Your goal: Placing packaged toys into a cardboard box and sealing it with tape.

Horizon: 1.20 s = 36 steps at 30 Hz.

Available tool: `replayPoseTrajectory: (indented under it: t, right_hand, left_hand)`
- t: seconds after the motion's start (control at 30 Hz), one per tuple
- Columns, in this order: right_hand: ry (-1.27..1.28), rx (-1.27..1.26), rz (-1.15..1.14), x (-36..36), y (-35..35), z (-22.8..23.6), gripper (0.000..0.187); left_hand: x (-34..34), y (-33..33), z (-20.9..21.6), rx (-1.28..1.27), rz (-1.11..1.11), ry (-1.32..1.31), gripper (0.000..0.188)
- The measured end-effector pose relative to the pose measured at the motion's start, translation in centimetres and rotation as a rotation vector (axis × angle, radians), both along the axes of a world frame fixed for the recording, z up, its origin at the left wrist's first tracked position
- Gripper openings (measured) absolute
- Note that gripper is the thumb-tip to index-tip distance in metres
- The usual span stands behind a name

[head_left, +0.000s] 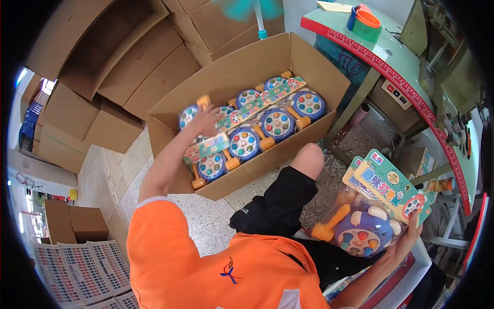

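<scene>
The orange shirt [177, 242] had a short left sleeve [157, 216] edged in pale trim [156, 200], and a blue-and-red emblem [231, 274]. The shorts [278, 198] were black.

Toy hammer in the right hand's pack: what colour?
The toy hammer is yellow-orange, clearest in the head view.

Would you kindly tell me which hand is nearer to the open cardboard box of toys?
Left. The left hand is at the toys in the open cardboard box; the right hand is outside the box, off to its right, holding a bagged blue toy by its header card.
</scene>
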State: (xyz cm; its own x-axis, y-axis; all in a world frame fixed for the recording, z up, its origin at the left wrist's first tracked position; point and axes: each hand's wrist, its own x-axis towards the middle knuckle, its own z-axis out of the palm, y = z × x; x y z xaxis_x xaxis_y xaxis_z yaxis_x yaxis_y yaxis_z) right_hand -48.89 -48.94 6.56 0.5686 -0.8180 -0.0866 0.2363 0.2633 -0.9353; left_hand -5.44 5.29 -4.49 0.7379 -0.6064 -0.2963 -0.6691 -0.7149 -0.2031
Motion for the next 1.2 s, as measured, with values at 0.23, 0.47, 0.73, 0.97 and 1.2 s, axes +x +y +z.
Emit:
replayPoseTrajectory:
  t: [0.23, 0.47, 0.73, 0.97, 1.2]
  right_hand:
    - [0.015, -0.029, -0.014, 0.3, 0.2, 0.9, 0.044]
    - [-0.042, -0.021, -0.03, 1.8, 1.3, 1.4, 0.043]
    - [-0.162, 0.02, 0.036, 2.8, 2.1, 1.7, 0.042]
    - [-0.052, 0.013, -0.008, -0.8, 1.0, 1.5, 0.046]
    - [-0.059, -0.047, -0.139, -3.5, -0.8, 1.6, 0.045]
  left_hand:
    - [-5.9, 7.0, -9.8, 0.042, 0.648, 0.271, 0.08]
    - [-3.5, -0.2, -8.0, -0.671, 0.448, 0.204, 0.06]
    - [-19.7, -27.7, 11.0, -1.329, -0.118, 1.096, 0.039]
    - [-21.1, -33.2, 10.5, -1.832, 0.151, 1.066, 0.023]
    - [-7.0, -24.0, 17.4, -1.46, -0.156, 0.448, 0.015]
